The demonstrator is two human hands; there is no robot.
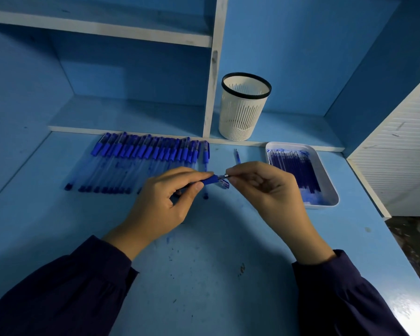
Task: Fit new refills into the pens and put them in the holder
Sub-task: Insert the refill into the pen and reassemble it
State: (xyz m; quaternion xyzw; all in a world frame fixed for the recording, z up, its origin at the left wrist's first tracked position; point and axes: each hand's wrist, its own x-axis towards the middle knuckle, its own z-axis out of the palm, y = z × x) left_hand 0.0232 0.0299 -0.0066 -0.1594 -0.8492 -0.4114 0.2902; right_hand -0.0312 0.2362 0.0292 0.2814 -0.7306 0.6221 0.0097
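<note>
- My left hand (165, 200) curls round the pen (207, 180) at its blue grip.
- My right hand (264, 190) pinches the pen's metal tip.
- The pen bridges both hands; the holder (244, 110) stands well behind.

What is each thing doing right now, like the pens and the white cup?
Pen holder: upright, looks empty.
Row of pens: lying flat, capped.
Held pen: uncapped; left hand grips it, right hand pinches its tip.
Tray: holds refills.
Loose refill: lying on desk.
</note>
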